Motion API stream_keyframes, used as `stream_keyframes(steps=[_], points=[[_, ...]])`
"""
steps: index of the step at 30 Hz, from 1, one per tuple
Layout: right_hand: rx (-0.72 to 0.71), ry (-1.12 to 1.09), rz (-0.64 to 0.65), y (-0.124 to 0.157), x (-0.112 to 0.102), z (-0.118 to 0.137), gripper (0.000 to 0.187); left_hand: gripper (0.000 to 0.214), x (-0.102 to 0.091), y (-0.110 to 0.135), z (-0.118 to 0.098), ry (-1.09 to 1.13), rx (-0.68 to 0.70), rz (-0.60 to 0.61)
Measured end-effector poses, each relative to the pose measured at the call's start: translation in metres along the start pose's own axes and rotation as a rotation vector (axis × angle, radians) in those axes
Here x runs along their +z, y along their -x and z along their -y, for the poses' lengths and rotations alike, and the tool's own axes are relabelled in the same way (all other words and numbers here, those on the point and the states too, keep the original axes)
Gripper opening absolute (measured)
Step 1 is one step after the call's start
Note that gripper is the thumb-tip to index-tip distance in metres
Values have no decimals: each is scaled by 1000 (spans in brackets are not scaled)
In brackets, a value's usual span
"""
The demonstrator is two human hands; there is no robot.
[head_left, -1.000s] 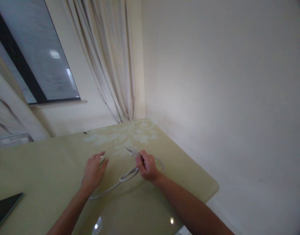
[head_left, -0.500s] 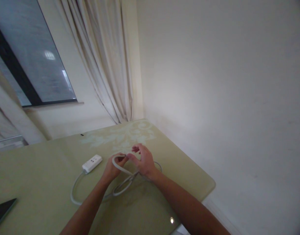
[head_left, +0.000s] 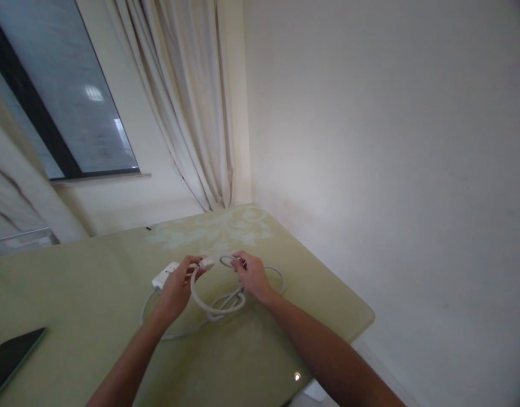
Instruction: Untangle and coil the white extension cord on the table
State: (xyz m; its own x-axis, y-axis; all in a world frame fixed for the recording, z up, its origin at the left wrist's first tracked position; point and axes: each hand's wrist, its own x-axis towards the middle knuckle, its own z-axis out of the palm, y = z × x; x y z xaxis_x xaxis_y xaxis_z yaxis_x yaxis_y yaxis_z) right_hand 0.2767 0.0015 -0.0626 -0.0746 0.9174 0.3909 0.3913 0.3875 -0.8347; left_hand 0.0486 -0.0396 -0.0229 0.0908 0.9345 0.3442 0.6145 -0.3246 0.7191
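Observation:
A white power strip lies on the pale green glass table, its white cable looping across the tabletop. My left hand pinches the plug end of the cable just right of the strip, fingers closed on it. A short way to the right, my right hand grips another part of the cable, and a loop hangs between the two hands. More cable curls behind my right wrist.
A dark tablet or phone lies at the table's left front edge. The table's right corner sits near the plain wall. A cream curtain and a window stand behind the table.
My left hand left the power strip, moved right and took the cable end. Both hands then lifted the cable and drew it into a wider loop between them.

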Motion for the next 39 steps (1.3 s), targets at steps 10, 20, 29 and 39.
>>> stream_keyframes(steps=[10,20,29,39], points=[[-114,10,277,-1,3,-2,51,17,-39,-59,-96,-571,267,-296],[-11,-955,371,9,-38,54,63,24,7,-70,-129,-810,318,5],[7,-1120,6,5,-45,57,46,51,28,4,-49,-104,100,-320],[63,-1243,92,12,-106,83,30,29,66,52,-36,-328,66,264]])
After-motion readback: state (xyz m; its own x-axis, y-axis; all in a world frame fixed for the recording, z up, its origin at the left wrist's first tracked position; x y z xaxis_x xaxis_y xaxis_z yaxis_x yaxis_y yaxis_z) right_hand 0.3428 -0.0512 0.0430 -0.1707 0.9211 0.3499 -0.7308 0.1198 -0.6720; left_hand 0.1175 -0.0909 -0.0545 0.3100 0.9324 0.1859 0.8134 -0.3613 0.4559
